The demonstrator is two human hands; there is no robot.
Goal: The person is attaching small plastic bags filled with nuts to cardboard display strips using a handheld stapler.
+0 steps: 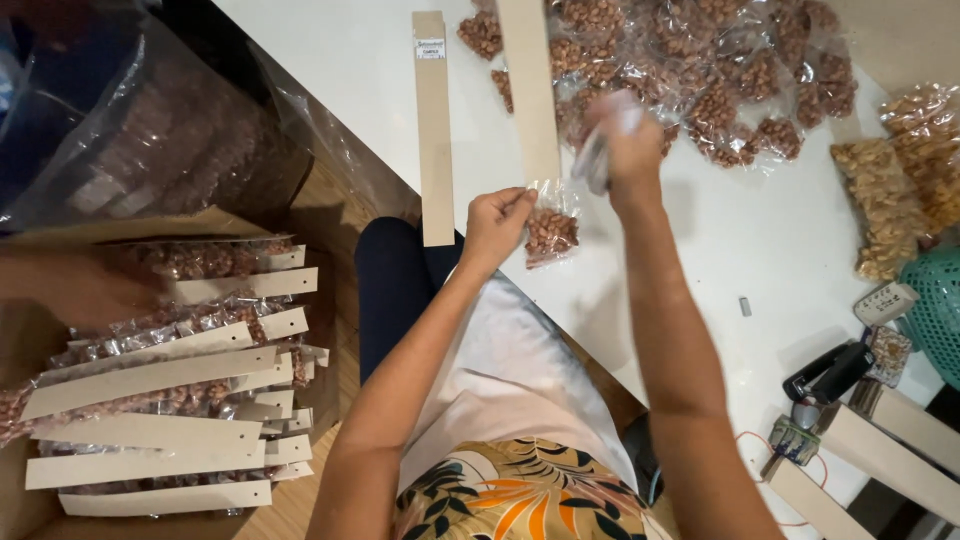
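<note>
The left hand [497,222] pinches the top edge of a small clear packet of peanuts [549,232], fingers closed on the plastic just where it meets the lower end of a long tan cardboard strip [529,90]. The packet hangs just to the right of this hand, crinkled and glossy, filled with reddish-brown skinned nuts that bunch toward its bottom. The right hand [622,145] sits above and to the right of the left one, blurred; it is wrapped around a pale, silvery object [597,160] too smeared to identify. The strip runs upward from the packet, passing left of the right hand.

Further left of the left hand lies a second cardboard strip [434,130] flat on the white table [330,60]. Beyond the right hand spreads a heap of similar nut packets [720,70].
</note>
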